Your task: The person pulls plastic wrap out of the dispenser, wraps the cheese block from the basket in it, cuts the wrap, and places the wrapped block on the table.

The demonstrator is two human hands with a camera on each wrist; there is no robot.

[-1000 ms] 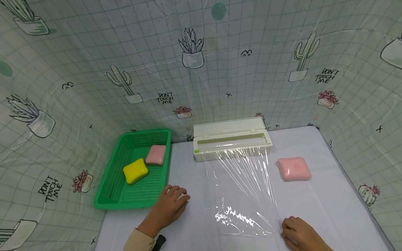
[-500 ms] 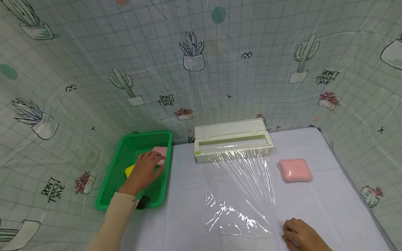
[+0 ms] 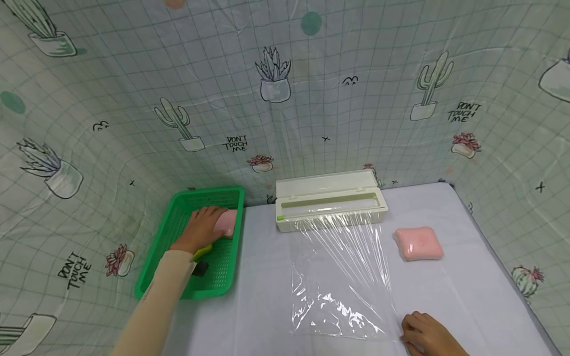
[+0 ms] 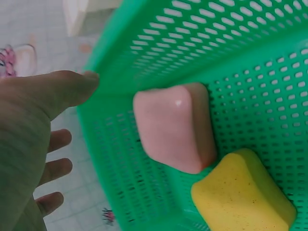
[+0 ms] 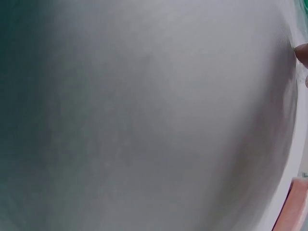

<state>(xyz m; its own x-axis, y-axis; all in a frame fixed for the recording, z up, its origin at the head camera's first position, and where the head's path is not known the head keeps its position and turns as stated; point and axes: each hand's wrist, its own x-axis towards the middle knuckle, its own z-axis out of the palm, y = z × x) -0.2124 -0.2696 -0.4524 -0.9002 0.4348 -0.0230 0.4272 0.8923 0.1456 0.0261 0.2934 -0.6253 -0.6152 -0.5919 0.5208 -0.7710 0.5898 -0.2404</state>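
My left hand (image 3: 200, 230) reaches into the green basket (image 3: 239, 247), over the left side of a pink soap bar (image 3: 227, 222). In the left wrist view its thumb and fingers are spread apart, with a gap to the pink soap (image 4: 166, 127). A yellow soap bar (image 3: 202, 252) lies partly hidden beneath that hand. A sheet of cling film (image 3: 338, 282) stretches over the table from an open white dispenser (image 3: 331, 221). At the sheet's near right corner, my right hand (image 3: 427, 333) pinches the film with curled fingers. Only a fingertip (image 5: 302, 54) shows in the right wrist view.
A second pink soap bar (image 3: 418, 243), glossy as if wrapped, lies on the table right of the film. The dispenser's raised lid (image 3: 325, 184) stands near a printed fabric backdrop (image 3: 311, 123) that encloses the table (image 3: 472, 287).
My left hand has gone from the table beside the basket into it, settling over the pink soap. My right hand stays at the film's corner.
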